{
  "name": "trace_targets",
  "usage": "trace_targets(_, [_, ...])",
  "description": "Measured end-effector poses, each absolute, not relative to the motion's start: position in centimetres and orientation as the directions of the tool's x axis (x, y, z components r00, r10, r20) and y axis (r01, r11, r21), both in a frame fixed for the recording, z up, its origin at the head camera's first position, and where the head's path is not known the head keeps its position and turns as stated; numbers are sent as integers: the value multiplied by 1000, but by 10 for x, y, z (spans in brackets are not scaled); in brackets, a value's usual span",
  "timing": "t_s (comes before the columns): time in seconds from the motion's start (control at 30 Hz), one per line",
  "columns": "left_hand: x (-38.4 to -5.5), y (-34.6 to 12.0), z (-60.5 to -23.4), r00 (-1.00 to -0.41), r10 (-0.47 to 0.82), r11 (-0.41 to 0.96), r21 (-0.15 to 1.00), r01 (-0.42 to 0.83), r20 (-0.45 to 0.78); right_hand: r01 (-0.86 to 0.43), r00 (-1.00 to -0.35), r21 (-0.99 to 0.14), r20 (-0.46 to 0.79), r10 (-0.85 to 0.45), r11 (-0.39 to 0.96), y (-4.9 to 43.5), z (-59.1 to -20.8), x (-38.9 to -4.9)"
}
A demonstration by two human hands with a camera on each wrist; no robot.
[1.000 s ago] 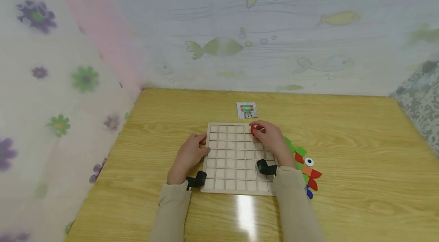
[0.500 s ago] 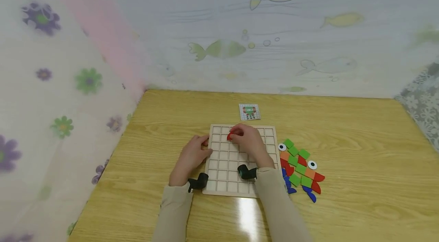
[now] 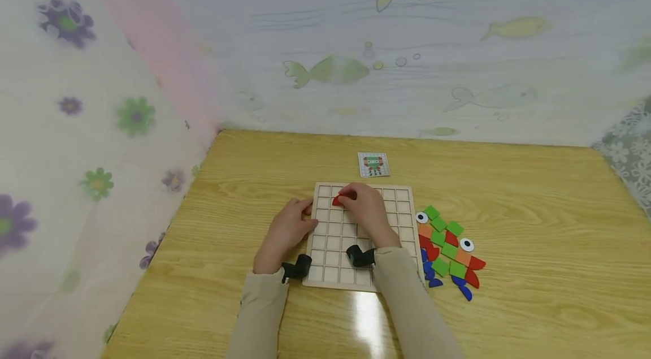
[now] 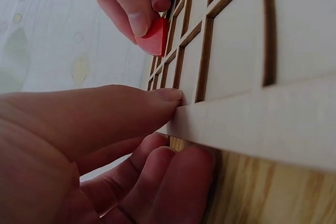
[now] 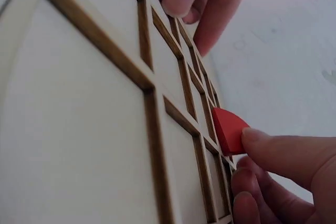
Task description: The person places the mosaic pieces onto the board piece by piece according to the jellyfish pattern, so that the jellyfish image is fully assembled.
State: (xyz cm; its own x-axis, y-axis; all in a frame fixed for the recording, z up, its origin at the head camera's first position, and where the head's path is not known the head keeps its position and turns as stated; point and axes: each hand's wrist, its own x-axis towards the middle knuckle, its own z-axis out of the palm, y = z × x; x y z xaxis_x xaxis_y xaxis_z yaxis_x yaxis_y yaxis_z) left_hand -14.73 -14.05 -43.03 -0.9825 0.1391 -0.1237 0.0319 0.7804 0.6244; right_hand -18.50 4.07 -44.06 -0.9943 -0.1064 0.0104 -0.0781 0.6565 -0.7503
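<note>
Head view: red wedge (image 3: pixel 335 201) in a pinch at the 11 o'clock part of the grid board (image 3: pixel 334 242)

Wedge is a small quarter-round piece. Judged light, stiff and hard to break; its smooth faces might slip a little. Best hold looks to be across the flat faces near the curved edge, leaving the square corner free. Right-wrist view has it tilted up at the ribs; cannot tell whether it touches them.

Right hand (image 3: pixel 367 211): thumb and fingers drawn narrow, pinching the wedge. Forearm enters from 5 o'clock and crosses the board, knuckles uppermost, fingertips toward 10 o'clock.

Left hand (image 3: pixel 287 229): at the board's 9 o'clock side, thumb on the rim, other fingers curled below the edge, gripping it. Forearm comes from 7 o'clock.

Round about: printed card (image 3: pixel 373 165) just off the board at 12 o'clock; loose coloured pieces (image 3: pixel 450 250) beside it at 3 o'clock, on the wooden table (image 3: pixel 534 206).
</note>
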Motion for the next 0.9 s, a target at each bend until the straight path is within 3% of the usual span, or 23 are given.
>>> trace_targets(0.27, [-149,-140,-432,-983,144,799,600,48,-114,-134,-988,-684,31,-154,717,38,-436,-183])
trace_targets(0.6, [-148,-145,-433,-983,129,779,627,19,-131,-148,-980,-765,28,-197,627,53,-437,-178])
trace_targets(0.9, [-149,-146,-434,-978,148,741,671,13,-145,-170,-969,-739,5,-247,652,65,-426,-169])
